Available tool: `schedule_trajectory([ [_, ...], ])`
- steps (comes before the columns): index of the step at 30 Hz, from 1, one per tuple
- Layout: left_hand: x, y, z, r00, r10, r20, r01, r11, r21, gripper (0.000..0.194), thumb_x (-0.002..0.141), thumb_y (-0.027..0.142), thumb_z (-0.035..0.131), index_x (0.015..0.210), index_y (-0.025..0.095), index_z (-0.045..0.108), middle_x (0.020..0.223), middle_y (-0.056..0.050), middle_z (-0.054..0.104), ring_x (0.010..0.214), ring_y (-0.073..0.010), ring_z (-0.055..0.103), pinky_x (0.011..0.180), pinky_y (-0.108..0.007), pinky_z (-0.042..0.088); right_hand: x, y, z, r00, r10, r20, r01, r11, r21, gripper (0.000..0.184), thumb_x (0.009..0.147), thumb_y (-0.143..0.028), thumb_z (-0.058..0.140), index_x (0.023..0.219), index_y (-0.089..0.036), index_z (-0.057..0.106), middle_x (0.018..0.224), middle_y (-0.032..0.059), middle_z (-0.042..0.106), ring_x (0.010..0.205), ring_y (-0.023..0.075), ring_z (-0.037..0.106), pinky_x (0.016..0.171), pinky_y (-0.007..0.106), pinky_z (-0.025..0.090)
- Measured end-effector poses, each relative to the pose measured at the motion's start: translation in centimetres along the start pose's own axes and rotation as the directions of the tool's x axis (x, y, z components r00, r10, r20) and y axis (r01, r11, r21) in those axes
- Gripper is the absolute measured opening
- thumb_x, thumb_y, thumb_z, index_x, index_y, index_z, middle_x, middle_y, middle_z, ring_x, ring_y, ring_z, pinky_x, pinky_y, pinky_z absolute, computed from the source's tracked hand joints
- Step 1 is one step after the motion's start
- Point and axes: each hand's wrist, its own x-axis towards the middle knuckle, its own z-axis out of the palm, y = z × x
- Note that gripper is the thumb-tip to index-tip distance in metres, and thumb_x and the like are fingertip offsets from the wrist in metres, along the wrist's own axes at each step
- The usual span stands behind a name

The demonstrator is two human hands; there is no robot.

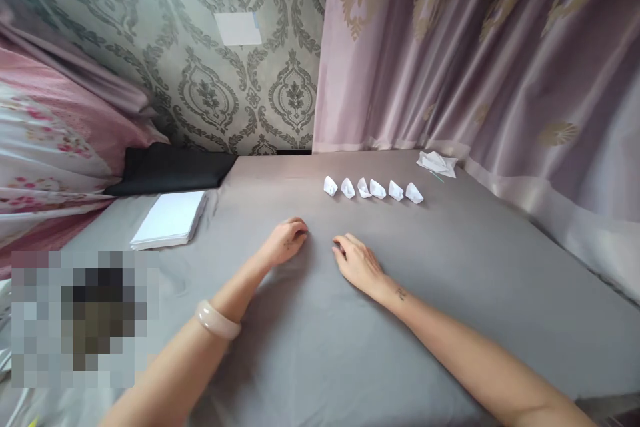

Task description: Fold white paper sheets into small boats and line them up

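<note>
My left hand (287, 240) rests on the grey cloth (310, 347), fingers loosely bent and thumb a little apart, with nothing visible in it. A pale bangle (218, 320) circles that forearm. To its right lies my right hand (357, 260), also on the cloth, its fingers slightly curled and parted around no object. The two hands are apart and do not touch. Beyond them stands a row of several small folded white paper boats (347, 188), nearest to my right hand but not touched by it.
At the left is a stack of white paper (170, 217), with a folded black cloth (175, 170) behind it. Crumpled white paper (437, 163) and a thin greenish stick (437, 176) lie at the back right. Curtains (450, 47) hang along the right edge.
</note>
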Motion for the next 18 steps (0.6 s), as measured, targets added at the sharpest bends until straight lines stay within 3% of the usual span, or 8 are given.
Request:
schedule_trajectory([
  [1,-0.2,-0.3,-1.2,0.998,-0.018,0.057,0.018,1.000,-0.004,0.019,0.082,0.023,0.052,0.087,0.020,0.069,0.096,-0.006,0.070,0.082,-0.0167,0.065,0.078,-0.027,0.052,-0.4,0.4,0.1,0.999,-0.039,-0.008,0.039,0.999,0.021,0.026,0.094,-0.025,0.041,0.111,-0.020,0.061,0.106,0.0079,0.064,0.090,0.0174,0.063,0.078,0.026,0.045],
  [3,-1.0,-1.4,-4.1,0.990,-0.122,0.072,0.120,0.992,0.036,0.022,0.082,0.028,0.052,0.088,0.020,0.071,0.087,-0.005,0.072,0.074,-0.0166,0.066,0.073,-0.026,0.052,-0.7,1.0,0.2,0.996,-0.075,-0.045,0.078,0.995,0.061,0.027,0.094,-0.023,0.040,0.110,-0.019,0.061,0.104,0.0076,0.064,0.089,0.0172,0.062,0.080,0.027,0.045],
  [4,-1.6,-2.2,-5.7,0.962,-0.269,0.042,0.265,0.960,0.092,0.024,0.081,0.031,0.053,0.091,0.021,0.072,0.084,-0.004,0.073,0.074,-0.0169,0.066,0.074,-0.025,0.051,-0.6,1.2,0.4,0.996,-0.071,-0.060,0.075,0.995,0.069,0.027,0.094,-0.023,0.040,0.109,-0.019,0.062,0.102,0.0072,0.064,0.087,0.0175,0.062,0.079,0.027,0.045],
  [6,-3.2,-4.1,-9.1,0.908,-0.414,-0.070,0.419,0.894,0.158,0.030,0.083,0.033,0.050,0.095,0.018,0.072,0.089,-0.006,0.073,0.081,-0.0191,0.067,0.079,-0.026,0.050,-0.4,1.3,0.7,0.995,-0.063,-0.083,0.068,0.995,0.068,0.026,0.093,-0.023,0.041,0.107,-0.020,0.063,0.100,0.0068,0.064,0.085,0.0183,0.061,0.077,0.029,0.045],
  [9,-5.8,-7.1,-13.8,0.765,-0.581,-0.279,0.641,0.733,0.228,0.039,0.086,0.030,0.041,0.106,0.012,0.069,0.102,-0.013,0.071,0.095,-0.0245,0.065,0.086,-0.031,0.048,-0.1,1.2,1.1,0.993,-0.077,-0.092,0.081,0.996,0.048,0.026,0.093,-0.024,0.041,0.106,-0.020,0.063,0.099,0.0066,0.064,0.084,0.0192,0.061,0.074,0.029,0.044],
  [11,-7.1,-8.9,-16.1,0.673,-0.647,-0.359,0.737,0.626,0.253,0.041,0.084,0.029,0.042,0.110,0.009,0.067,0.107,-0.016,0.069,0.102,-0.0278,0.063,0.089,-0.034,0.047,0.0,1.1,1.3,0.992,-0.080,-0.100,0.084,0.996,0.029,0.026,0.092,-0.024,0.041,0.105,-0.020,0.063,0.097,0.0058,0.064,0.083,0.0191,0.061,0.071,0.029,0.043],
  [13,-7.7,-10.3,-17.6,0.627,-0.695,-0.351,0.779,0.564,0.276,0.041,0.078,0.028,0.050,0.109,0.009,0.068,0.107,-0.016,0.069,0.100,-0.0289,0.064,0.086,-0.032,0.048,0.0,1.1,1.4,0.991,-0.073,-0.111,0.075,0.997,0.013,0.025,0.092,-0.025,0.042,0.104,-0.021,0.064,0.096,0.0047,0.064,0.081,0.0186,0.061,0.069,0.029,0.042],
  [18,-7.1,-13.0,-18.8,0.600,-0.761,-0.247,0.787,0.508,0.349,0.046,0.066,0.034,0.064,0.106,0.012,0.069,0.106,-0.013,0.071,0.102,-0.0295,0.064,0.082,-0.028,0.048,0.2,1.2,1.5,0.990,-0.053,-0.130,0.054,0.998,0.008,0.023,0.091,-0.026,0.044,0.101,-0.022,0.064,0.091,0.0025,0.064,0.075,0.0164,0.060,0.063,0.027,0.040],
])
